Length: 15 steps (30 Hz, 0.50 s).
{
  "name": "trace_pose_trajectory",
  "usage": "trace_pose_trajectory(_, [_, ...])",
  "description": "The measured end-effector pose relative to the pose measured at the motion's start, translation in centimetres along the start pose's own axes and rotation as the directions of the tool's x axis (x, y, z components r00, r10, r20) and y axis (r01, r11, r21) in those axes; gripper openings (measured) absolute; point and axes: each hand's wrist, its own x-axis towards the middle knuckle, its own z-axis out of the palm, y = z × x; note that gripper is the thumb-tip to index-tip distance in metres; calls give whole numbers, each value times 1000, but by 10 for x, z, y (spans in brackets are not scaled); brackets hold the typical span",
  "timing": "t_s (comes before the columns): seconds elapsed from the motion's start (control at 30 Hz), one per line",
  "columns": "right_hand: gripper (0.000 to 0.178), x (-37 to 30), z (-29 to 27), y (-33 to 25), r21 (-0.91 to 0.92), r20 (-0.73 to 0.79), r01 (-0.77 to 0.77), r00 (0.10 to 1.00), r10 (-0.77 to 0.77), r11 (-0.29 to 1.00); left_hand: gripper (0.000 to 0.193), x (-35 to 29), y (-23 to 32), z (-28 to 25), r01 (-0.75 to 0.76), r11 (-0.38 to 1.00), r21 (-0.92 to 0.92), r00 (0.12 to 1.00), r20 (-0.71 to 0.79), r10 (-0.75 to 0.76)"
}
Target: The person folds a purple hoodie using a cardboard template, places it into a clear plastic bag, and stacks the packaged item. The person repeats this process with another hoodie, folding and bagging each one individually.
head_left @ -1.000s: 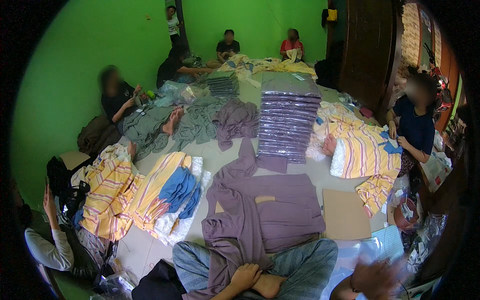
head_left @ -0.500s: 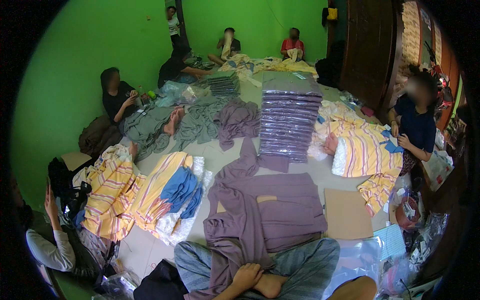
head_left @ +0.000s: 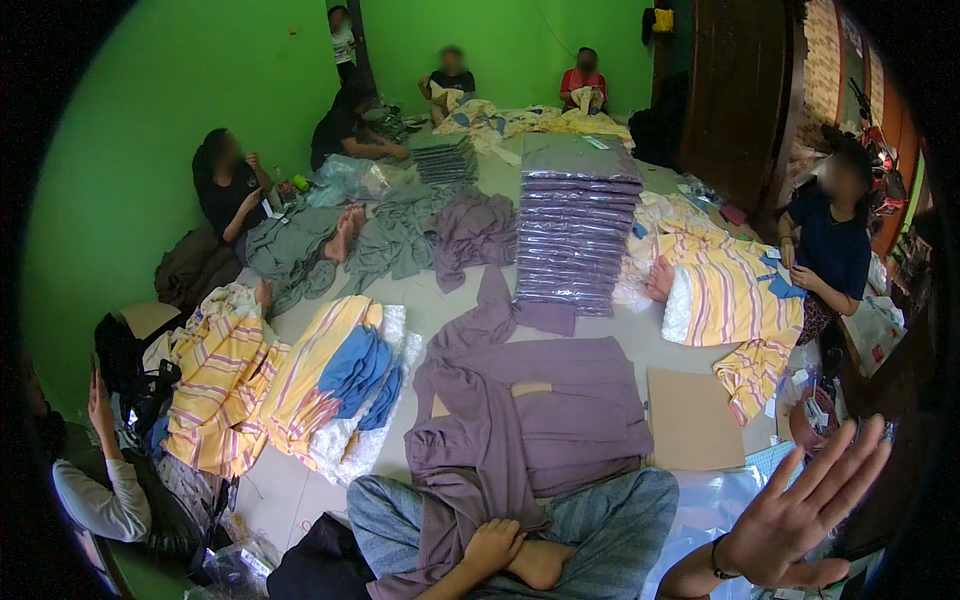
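Note:
My right hand (head_left: 800,510) is raised at the lower right, palm showing and fingers spread, holding nothing. A dark band circles its wrist. Low in my lap, my left hand (head_left: 494,547) lies loosely over the purple garment (head_left: 468,430) beside my bare foot (head_left: 540,565); its fingertips are partly hidden. The garment drapes from the floor over my crossed legs. Spread flat under it and to its right is a folded purple piece (head_left: 585,430), with a strip of tan card showing. A brown cardboard sheet (head_left: 690,420) and clear plastic bags (head_left: 685,530) lie near my right knee.
A tall stack of bagged purple garments (head_left: 578,230) stands ahead. Yellow striped garments with blue parts (head_left: 330,385) lie at left. Several people sit around, one at right with striped cloth (head_left: 730,290) and one at near left (head_left: 110,490). A black bundle (head_left: 325,565) lies by my left knee.
My right hand has come up on the right with fingers spread; before, only a rounded part of that limb showed at the lower edge. My left hand stays in my lap.

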Motion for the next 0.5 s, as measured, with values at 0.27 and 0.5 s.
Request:
trace_pose_trajectory(0.27, [68, -19, 25, 13, -62, 730, -161, 666, 155, 985, 18, -1, 0, -1, -24, 999, -23, 997, -74, 22])
trace_pose_trajectory(0.5, [62, -10, 31, 18, 49, 421, -179, 896, 142, 983, 18, 1, -2, 4, -6, 1000, -8, 1000, -19, 5])
